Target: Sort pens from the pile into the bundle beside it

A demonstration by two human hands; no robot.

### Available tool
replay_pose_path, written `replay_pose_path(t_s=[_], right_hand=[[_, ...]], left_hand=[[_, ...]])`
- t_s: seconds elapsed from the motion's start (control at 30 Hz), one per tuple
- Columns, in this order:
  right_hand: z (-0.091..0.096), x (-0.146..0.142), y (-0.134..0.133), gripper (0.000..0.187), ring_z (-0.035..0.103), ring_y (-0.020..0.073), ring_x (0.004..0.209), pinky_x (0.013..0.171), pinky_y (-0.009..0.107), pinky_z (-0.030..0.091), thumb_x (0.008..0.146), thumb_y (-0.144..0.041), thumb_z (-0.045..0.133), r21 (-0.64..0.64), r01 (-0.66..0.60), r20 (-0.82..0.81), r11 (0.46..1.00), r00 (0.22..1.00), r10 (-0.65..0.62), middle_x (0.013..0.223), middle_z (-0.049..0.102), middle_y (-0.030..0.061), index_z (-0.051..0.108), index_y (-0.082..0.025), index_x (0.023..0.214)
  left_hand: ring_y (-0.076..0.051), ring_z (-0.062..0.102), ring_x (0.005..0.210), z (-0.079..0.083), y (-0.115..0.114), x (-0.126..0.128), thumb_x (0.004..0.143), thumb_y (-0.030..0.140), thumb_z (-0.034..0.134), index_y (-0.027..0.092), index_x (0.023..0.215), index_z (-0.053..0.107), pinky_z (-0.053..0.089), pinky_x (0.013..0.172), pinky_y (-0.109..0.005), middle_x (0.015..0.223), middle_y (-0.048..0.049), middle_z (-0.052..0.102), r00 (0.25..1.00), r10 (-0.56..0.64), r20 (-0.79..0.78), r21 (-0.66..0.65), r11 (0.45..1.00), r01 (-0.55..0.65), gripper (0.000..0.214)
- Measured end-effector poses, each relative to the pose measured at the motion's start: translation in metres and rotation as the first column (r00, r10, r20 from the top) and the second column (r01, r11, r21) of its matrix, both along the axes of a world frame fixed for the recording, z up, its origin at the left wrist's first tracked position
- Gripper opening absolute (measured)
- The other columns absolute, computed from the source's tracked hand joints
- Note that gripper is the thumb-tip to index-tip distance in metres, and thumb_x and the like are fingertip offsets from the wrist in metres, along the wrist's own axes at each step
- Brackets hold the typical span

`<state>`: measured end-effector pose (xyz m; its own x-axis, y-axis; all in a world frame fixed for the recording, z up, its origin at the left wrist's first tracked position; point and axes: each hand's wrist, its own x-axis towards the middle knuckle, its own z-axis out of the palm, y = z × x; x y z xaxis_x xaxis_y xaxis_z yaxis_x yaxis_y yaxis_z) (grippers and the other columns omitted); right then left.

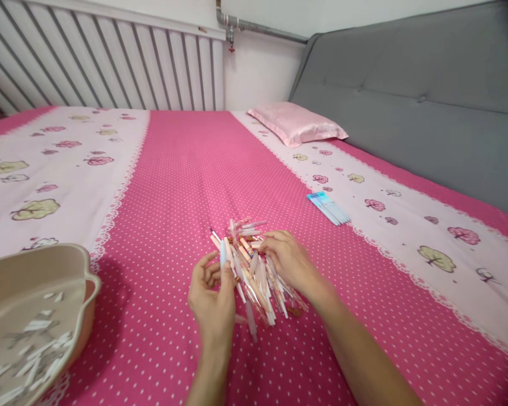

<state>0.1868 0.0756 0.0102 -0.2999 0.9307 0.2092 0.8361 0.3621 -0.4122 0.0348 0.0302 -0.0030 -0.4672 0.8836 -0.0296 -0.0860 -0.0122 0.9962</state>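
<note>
A loose heap of pens, mostly pale pink, white and clear, lies on the pink dotted bedspread. My left hand is at the heap's left side, closed around a few pens, among them a light blue one and a pale pink one standing up between thumb and fingers. On the other side, my right hand reaches over the heap with thumb and fingertips pinched on a pale pen. Its fingers partly cover the pens beneath.
A beige basin holding small white pieces stands at the lower left. Blue pens lie in a neat row beyond my right hand. Farther back are a pink pillow, a grey headboard and a white radiator.
</note>
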Motion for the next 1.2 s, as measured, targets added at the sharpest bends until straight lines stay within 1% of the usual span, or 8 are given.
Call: replay_pose_path(t_s=[0.1, 0.27, 0.47, 0.63, 0.73, 0.9, 1.07, 1.2], right_hand=[[0.000, 0.001, -0.001, 0.028, 0.048, 0.0201, 0.108, 0.091, 0.032, 0.036, 0.085, -0.007, 0.042, -0.013, 0.014, 0.046, 1.000, 0.999, -0.013, 0.112, 0.060, 0.0075, 0.068, -0.019, 0.084], [0.001, -0.001, -0.003, 0.018, 0.049, 0.0216, 0.105, 0.092, 0.034, 0.036, 0.083, -0.012, 0.049, -0.098, -0.007, 0.130, 0.995, 0.991, 0.020, 0.108, 0.061, 0.0100, 0.066, -0.016, 0.083], [0.008, -0.005, -0.007, 0.020, 0.046, 0.0203, 0.111, 0.094, 0.034, 0.035, 0.082, -0.009, 0.048, -0.043, -0.019, 0.002, 0.999, 1.000, 0.019, 0.116, 0.058, 0.0091, 0.066, -0.017, 0.087], [0.026, -0.015, -0.020, 0.018, 0.055, 0.0164, 0.089, 0.082, 0.029, 0.040, 0.082, -0.009, 0.053, -0.144, -0.250, -0.090, 0.958, 0.967, 0.239, 0.088, 0.065, 0.0026, 0.067, -0.020, 0.083], [0.028, -0.027, -0.032, 0.012, 0.057, 0.0156, 0.088, 0.080, 0.027, 0.040, 0.082, -0.013, 0.058, -0.205, -0.345, -0.103, 0.916, 0.938, 0.331, 0.087, 0.065, 0.0015, 0.067, -0.020, 0.086], [0.013, -0.046, -0.041, 0.008, 0.058, 0.0181, 0.083, 0.071, 0.028, 0.041, 0.081, -0.025, 0.061, -0.177, -0.298, 0.053, 0.938, 0.949, 0.312, 0.083, 0.063, 0.0031, 0.066, -0.020, 0.083], [0.007, -0.056, -0.040, 0.012, 0.059, 0.0199, 0.078, 0.063, 0.029, 0.039, 0.082, -0.016, 0.053, -0.144, -0.110, 0.286, 0.983, 0.947, 0.148, 0.083, 0.063, 0.0058, 0.063, -0.019, 0.077], [0.007, -0.058, -0.042, 0.008, 0.060, 0.0200, 0.076, 0.060, 0.029, 0.039, 0.078, -0.017, 0.055, -0.151, -0.047, 0.309, 0.987, 0.947, 0.092, 0.089, 0.064, 0.0058, 0.060, -0.019, 0.085]], left_hand=[[-0.010, 0.058, 0.059, 0.004, 0.000, 0.000, 0.073, 0.032, 0.065, 0.019, 0.098, 0.055, 0.050, 0.053, -0.022, 0.074, 0.0001, 0.059, 0.993, 0.015, 0.121, 0.034, 0.999, -0.020, 0.030], [-0.006, 0.051, 0.047, 0.006, -0.004, -0.001, 0.077, 0.030, 0.061, 0.020, 0.091, 0.056, 0.045, 0.046, -0.017, 0.069, 0.0041, 0.056, 0.995, 0.015, 0.102, 0.087, 0.996, -0.024, 0.018], [-0.005, 0.050, 0.049, 0.010, -0.005, -0.004, 0.082, 0.030, 0.051, 0.021, 0.101, 0.064, 0.045, 0.048, -0.017, 0.076, 0.0007, 0.061, 0.994, 0.063, 0.086, 0.054, 0.996, -0.068, 0.024], [-0.010, 0.059, 0.057, 0.017, -0.002, -0.009, 0.078, 0.025, 0.052, 0.016, 0.096, 0.060, 0.047, 0.053, -0.021, 0.080, -0.0032, 0.065, 0.967, 0.130, 0.219, 0.098, 0.983, -0.154, 0.022], [-0.013, 0.062, 0.061, 0.020, 0.000, -0.010, 0.074, 0.019, 0.051, 0.015, 0.099, 0.057, 0.047, 0.054, -0.023, 0.087, -0.0060, 0.066, 0.943, 0.181, 0.278, 0.134, 0.965, -0.224, 0.026], [-0.010, 0.061, 0.062, 0.018, 0.000, -0.010, 0.073, 0.017, 0.055, 0.018, 0.102, 0.056, 0.045, 0.054, -0.020, 0.094, -0.0050, 0.066, 0.936, 0.263, 0.236, 0.165, 0.938, -0.305, 0.029], [-0.008, 0.060, 0.058, 0.013, 0.001, -0.010, 0.071, 0.012, 0.055, 0.018, 0.102, 0.055, 0.043, 0.054, -0.018, 0.092, -0.0035, 0.066, 0.933, 0.283, 0.222, 0.154, 0.935, -0.320, 0.032], [-0.008, 0.061, 0.060, 0.012, 0.003, -0.009, 0.069, 0.010, 0.058, 0.017, 0.102, 0.054, 0.046, 0.057, -0.018, 0.092, -0.0039, 0.066, 0.927, 0.301, 0.225, 0.143, 0.931, -0.337, 0.034]])
